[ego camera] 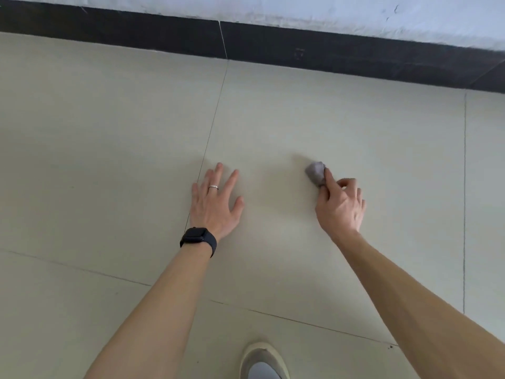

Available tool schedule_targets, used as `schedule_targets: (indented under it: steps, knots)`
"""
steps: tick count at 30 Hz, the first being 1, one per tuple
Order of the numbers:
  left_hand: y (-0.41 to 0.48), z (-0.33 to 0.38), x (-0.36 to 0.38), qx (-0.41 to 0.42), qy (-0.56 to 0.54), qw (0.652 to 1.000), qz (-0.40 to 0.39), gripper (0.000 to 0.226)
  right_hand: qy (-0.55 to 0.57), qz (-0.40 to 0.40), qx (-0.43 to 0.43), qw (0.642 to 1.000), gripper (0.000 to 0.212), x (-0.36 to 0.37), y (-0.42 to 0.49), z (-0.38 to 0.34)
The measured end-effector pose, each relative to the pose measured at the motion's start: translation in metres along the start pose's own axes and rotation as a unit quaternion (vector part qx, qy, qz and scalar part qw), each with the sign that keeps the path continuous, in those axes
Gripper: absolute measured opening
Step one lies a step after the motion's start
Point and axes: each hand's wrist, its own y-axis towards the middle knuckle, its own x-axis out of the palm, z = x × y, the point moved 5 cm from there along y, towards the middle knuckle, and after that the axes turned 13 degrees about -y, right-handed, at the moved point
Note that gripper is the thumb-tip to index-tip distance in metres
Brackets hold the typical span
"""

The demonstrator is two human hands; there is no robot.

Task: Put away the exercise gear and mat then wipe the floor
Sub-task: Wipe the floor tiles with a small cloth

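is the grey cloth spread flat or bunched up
Bunched up. The grey cloth is a small wad pinched in the right hand against the floor, no flat edges showing.

Left grip (216,199) lies spread flat while right grip (340,206) pinches a cloth (315,173).

Black watch (198,240), silver ring (213,187), pale shoe (263,361)

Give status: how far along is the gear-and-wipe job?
Looks done: no gear or mat shows on the floor in view. In hand: the right hand pinches a crumpled grey cloth against the floor; the left hand is spread open on it, apart from the cloth. Left: the wiping; no wet streaks show how much is covered.
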Motion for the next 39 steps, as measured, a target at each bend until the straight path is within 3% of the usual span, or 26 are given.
schedule_targets:
  steps: [1,3,6,8,9,11,14,16,17,18,20,23,27,30,35,39]
  knots:
    - [0.014,0.000,-0.002,0.007,0.002,1.000,0.005,0.063,-0.001,0.019,-0.024,1.000,0.046,-0.001,-0.012,-0.007]
    - [0.042,0.000,-0.005,0.014,0.013,1.000,0.013,0.064,0.006,0.020,-0.187,0.982,0.048,0.004,-0.056,-0.029]
    - [0.085,-0.002,-0.011,0.018,0.027,0.999,0.006,0.065,-0.010,-0.024,-0.440,0.898,0.048,0.009,-0.103,-0.043]
    - [0.109,-0.003,-0.015,0.029,0.030,0.999,0.007,0.065,-0.021,-0.009,-0.496,0.868,0.046,0.003,-0.076,-0.045]
    - [0.117,-0.003,-0.017,0.036,0.030,0.999,0.012,0.066,-0.037,0.012,-0.488,0.872,0.046,0.003,-0.053,-0.046]
    - [0.126,-0.006,-0.017,0.042,0.029,0.998,0.022,0.067,-0.052,0.046,-0.392,0.917,0.046,0.002,0.011,-0.045]
    - [0.129,-0.014,-0.012,0.041,0.032,0.998,0.027,0.065,-0.039,0.068,-0.115,0.990,0.044,-0.005,0.110,-0.028]
    - [0.131,-0.015,-0.012,0.048,0.016,0.998,0.032,0.064,-0.024,0.048,0.032,0.998,0.043,-0.003,0.139,-0.024]
    - [0.132,-0.016,-0.012,0.049,0.008,0.998,0.033,0.063,-0.021,0.047,0.055,0.997,0.043,-0.001,0.136,-0.032]
    - [0.133,-0.016,-0.011,0.047,0.004,0.998,0.034,0.063,-0.020,0.058,0.038,0.997,0.043,-0.001,0.124,-0.044]
    - [0.131,-0.015,-0.012,0.042,-0.001,0.998,0.041,0.063,-0.022,0.048,-0.098,0.994,0.046,0.003,0.076,-0.076]
    - [0.127,-0.011,-0.016,0.059,-0.008,0.997,0.044,0.064,-0.030,-0.025,-0.320,0.946,0.051,0.008,0.001,-0.104]
    - [0.131,-0.011,-0.017,0.041,-0.009,0.999,0.017,0.065,-0.081,-0.023,-0.403,0.911,0.053,0.002,0.023,-0.100]
    - [0.135,-0.012,-0.018,0.031,0.006,0.999,-0.003,0.064,-0.116,0.011,-0.311,0.943,0.055,-0.009,0.095,-0.084]
    - [0.131,-0.014,-0.018,0.045,0.003,0.999,0.010,0.065,-0.115,0.007,-0.031,0.993,0.045,-0.026,0.211,-0.029]
    - [0.134,-0.016,-0.012,0.048,0.011,0.998,0.024,0.066,-0.010,0.040,0.209,0.977,0.036,-0.029,0.271,-0.012]
